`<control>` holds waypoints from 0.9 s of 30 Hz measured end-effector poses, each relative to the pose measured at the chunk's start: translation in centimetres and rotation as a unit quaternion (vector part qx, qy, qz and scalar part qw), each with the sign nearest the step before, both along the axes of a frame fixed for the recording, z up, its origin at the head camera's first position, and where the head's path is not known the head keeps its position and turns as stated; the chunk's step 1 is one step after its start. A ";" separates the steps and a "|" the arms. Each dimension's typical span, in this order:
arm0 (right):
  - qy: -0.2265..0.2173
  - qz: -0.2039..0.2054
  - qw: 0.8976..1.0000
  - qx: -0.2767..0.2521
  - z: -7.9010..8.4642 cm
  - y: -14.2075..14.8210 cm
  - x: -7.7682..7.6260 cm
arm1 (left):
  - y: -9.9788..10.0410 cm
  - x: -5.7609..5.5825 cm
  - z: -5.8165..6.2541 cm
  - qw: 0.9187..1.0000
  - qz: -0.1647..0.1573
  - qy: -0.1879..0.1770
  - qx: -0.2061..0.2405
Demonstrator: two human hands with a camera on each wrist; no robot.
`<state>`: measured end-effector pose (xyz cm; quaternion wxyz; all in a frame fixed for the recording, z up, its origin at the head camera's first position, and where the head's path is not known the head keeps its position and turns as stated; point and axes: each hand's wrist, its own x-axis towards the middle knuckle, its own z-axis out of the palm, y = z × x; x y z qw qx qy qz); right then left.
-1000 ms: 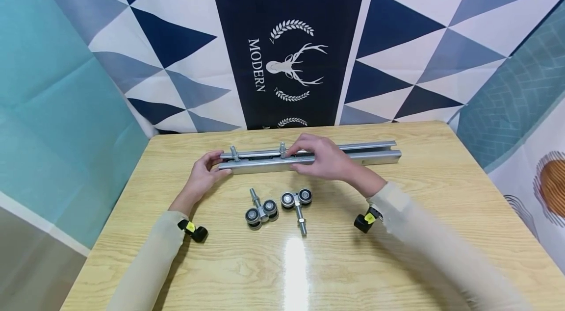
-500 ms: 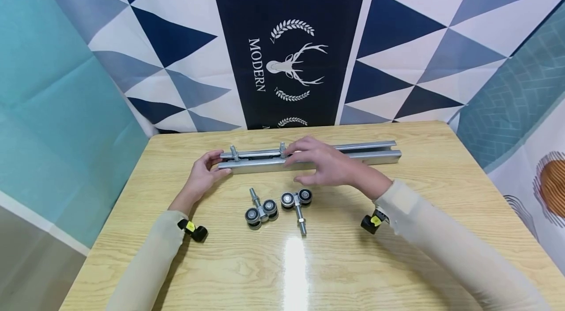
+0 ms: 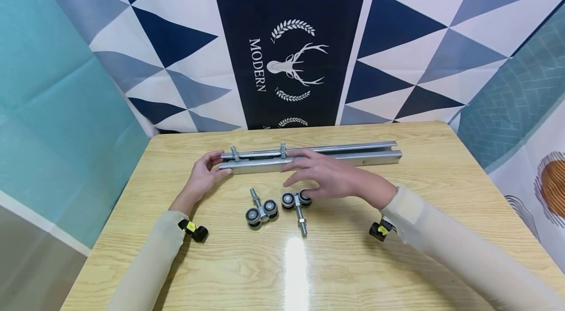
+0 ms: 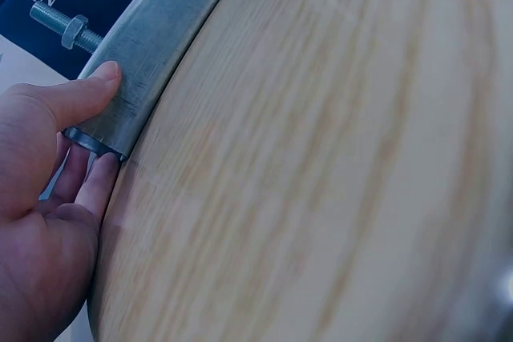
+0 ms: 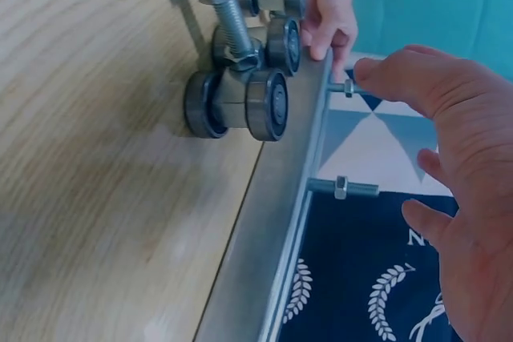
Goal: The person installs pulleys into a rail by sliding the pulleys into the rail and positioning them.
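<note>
A silver C-shaped metal rail (image 3: 265, 166) lies across the back of the table, its slot facing up. Two threaded bolts with nuts stand up from the slot, a left bolt (image 3: 235, 154) and a right bolt (image 3: 283, 150). My left hand (image 3: 204, 176) grips the rail's left end, thumb (image 4: 88, 95) on the front wall and fingers around the end. In front of the rail, my right hand (image 3: 328, 174) hovers with spread fingers and nothing held. Its thumb overlaps the right wheel of a four-wheeled trolley roller (image 3: 299, 214) in the head view.
Another trolley roller (image 3: 253, 216) lies just left of the first, its bolt pointing toward the rail. Both rest on the light wooden table (image 3: 220, 272). Behind the table hangs a patterned cloth (image 3: 291, 7).
My right hand has let go near the right bolt, spread its fingers and come back toward the right roller. The left hand, rail and rollers have stayed in place.
</note>
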<state>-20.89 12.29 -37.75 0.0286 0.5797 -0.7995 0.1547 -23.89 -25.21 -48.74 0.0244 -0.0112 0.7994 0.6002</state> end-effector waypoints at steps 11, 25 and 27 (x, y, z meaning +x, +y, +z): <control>0.025 0.048 0.999 0.002 -1.4 0.2 1.6 | 0.0 0.0 0.1 1.000 -0.002 -0.003 0.001; 0.012 0.061 0.997 0.036 -2.4 0.3 3.1 | -0.1 0.0 0.1 1.000 -0.004 0.006 0.006; 0.011 0.071 0.997 0.031 -2.7 0.2 3.3 | -0.1 0.1 0.1 1.000 -0.003 0.006 0.005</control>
